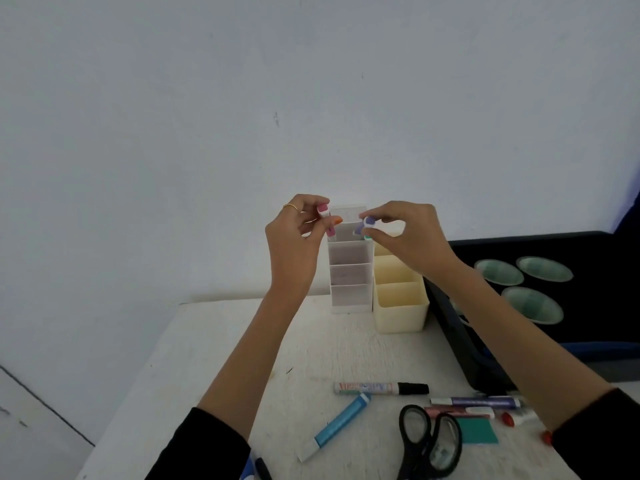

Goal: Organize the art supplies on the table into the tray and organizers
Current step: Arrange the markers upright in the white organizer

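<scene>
My left hand (298, 233) pinches a pink-capped marker (325, 220) above the tall white stepped organizer (349, 271). My right hand (405, 233) pinches a purple-capped marker (367, 225) over the same organizer's back compartments, with a green tip showing below it. A cream organizer (398, 303) stands right of the white one. A black tray (540, 306) lies at the right. Loose on the table lie a black-capped marker (381, 388), a blue marker (337, 424), black scissors (429, 441), a purple pen (476, 402) and a teal eraser (479, 431).
Three green dishes (530, 303) sit in the black tray. Small red-capped items (509, 419) lie near my right forearm. The white table (225, 358) stands against a plain wall, its left edge dropping to the floor.
</scene>
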### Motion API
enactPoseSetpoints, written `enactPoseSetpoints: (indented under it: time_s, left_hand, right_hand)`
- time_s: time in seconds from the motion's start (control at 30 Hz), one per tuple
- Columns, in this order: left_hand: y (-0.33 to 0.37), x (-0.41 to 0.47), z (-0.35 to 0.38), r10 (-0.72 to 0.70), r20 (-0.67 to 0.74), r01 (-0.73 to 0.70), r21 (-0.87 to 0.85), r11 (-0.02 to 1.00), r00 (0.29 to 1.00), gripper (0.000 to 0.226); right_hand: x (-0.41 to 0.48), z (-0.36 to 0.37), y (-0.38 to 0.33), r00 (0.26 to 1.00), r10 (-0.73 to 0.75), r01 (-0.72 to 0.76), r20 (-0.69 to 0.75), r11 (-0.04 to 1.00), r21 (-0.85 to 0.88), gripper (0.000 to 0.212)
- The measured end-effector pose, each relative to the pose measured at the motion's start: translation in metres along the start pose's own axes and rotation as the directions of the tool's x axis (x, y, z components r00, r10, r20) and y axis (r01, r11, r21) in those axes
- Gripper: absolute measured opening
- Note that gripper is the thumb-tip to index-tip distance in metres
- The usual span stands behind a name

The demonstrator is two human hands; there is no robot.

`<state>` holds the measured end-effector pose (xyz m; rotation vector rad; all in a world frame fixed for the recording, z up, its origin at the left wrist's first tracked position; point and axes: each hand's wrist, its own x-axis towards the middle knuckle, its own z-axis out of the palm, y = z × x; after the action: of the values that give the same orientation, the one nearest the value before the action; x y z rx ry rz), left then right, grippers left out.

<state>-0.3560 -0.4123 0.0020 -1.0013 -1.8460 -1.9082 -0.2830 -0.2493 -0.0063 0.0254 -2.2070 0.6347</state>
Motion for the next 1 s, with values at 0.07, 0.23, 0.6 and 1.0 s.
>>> enactPoseSetpoints:
  time_s: [0.07, 0.23, 0.6, 1.0]
  left_hand:
    - [-0.002, 0.001, 0.002, -0.008, 0.011, 0.008, -0.001, 1.000, 1.000, 0.014]
    - [-0.007, 0.002, 0.009, -0.012, 0.024, 0.011, 0.027, 1.000, 1.000, 0.015]
    - [-0.019, 0.008, 0.016, 0.007, 0.048, -0.010, 0.062, 0.998, 0.999, 0.016]
    - [-0.064, 0.012, 0.041, -0.115, 0.293, 0.043, 0.240, 0.970, 0.949, 0.013]
  right_hand:
    - [0.002, 0.008, 0.011, 0.997, 0.003, 0.005, 0.083, 0.995, -0.096, 0.011]
    - [0.009, 0.024, 0.028, 0.964, 0.139, -0.070, 0.226, 0.956, -0.286, 0.018]
    - [0.021, 0.047, 0.040, 0.928, 0.263, -0.141, 0.264, 0.903, -0.405, 0.019]
    - [0.022, 0.048, 0.041, 0.904, 0.293, -0.158, 0.312, 0.906, -0.393, 0.024]
